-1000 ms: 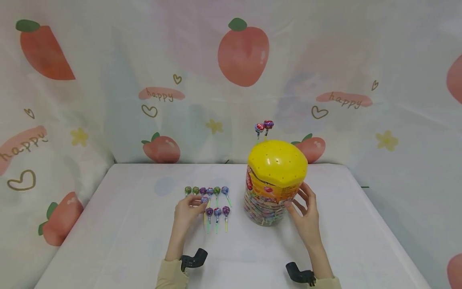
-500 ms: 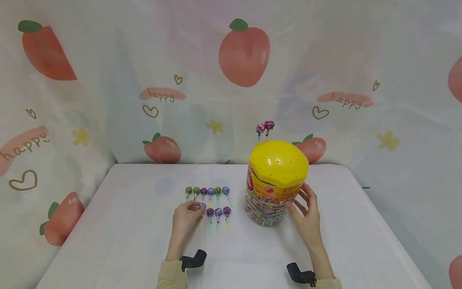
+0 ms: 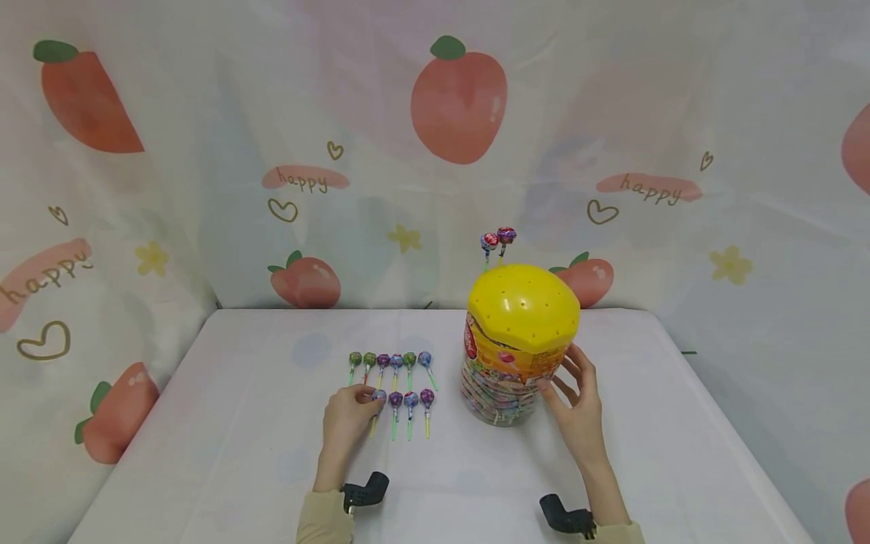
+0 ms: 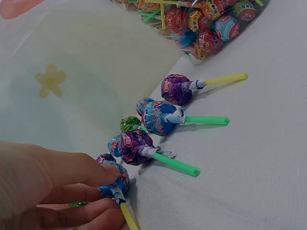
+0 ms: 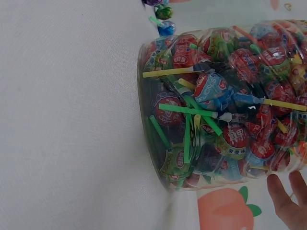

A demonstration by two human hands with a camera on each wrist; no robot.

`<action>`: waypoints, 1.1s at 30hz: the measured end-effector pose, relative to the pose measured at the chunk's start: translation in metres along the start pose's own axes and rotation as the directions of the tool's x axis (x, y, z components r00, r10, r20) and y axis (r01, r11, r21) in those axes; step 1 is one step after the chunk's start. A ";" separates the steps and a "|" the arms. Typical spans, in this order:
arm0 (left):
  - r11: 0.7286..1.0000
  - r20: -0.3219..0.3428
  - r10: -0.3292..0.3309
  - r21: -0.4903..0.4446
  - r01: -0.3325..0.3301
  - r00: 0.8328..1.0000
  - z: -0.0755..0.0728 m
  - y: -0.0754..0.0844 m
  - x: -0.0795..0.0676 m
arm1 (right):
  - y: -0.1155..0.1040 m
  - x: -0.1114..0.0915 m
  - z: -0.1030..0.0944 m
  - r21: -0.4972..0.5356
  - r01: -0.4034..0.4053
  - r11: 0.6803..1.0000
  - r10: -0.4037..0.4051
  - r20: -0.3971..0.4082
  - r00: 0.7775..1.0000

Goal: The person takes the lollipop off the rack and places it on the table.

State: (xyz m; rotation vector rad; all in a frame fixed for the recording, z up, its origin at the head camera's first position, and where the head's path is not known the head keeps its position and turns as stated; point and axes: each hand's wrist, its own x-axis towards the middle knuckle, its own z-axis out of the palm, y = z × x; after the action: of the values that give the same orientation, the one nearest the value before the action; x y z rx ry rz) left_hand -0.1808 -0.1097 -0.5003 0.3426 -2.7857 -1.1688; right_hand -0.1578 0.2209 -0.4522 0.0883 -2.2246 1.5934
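Note:
My left hand [image 3: 345, 423] pinches a blue-wrapped lollipop [image 3: 379, 395] with a yellow stick at the left end of the front row. In the left wrist view, the thumb lies on this lollipop's wrapped head [image 4: 123, 180], and the stick slants down to the right. Beside it lie a purple lollipop [image 4: 135, 146] and a blue lollipop [image 4: 158, 117], both on green sticks, and a purple lollipop [image 4: 176, 89] on a yellow stick. My right hand [image 3: 578, 412] touches the right side of a clear jar [image 3: 499, 397] full of lollipops, with fingers spread.
Behind the front row lies a back row of several lollipops, including a green one [image 3: 409, 359]. The jar has a yellow domed lid [image 3: 523, 306], and two lollipops [image 3: 506, 236] stick up behind it. A white cloth [image 3: 231, 423] covers the table; a printed curtain [image 3: 381, 98] hangs behind.
My left hand has moved slightly left and toward me, bringing the blue lollipop from above the front row down into line at its left end. The right hand and jar stay put.

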 end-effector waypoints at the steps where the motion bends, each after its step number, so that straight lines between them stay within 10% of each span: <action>1: 1.000 0.000 -0.001 0.002 0.001 1.000 0.000 0.000 0.000 | -0.002 0.000 0.000 0.002 -0.001 1.000 0.001 0.001 1.000; 33: 0.995 -0.060 -0.008 -0.096 0.002 0.998 -0.022 0.024 -0.007 | -0.027 -0.004 0.000 0.006 -0.012 1.000 0.012 -0.001 1.000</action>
State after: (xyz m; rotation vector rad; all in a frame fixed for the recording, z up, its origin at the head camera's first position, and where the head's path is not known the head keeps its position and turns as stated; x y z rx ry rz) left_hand -0.1745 -0.1068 -0.4680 0.3695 -2.6676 -1.2666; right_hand -0.1460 0.2108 -0.4294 0.0765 -2.2242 1.6056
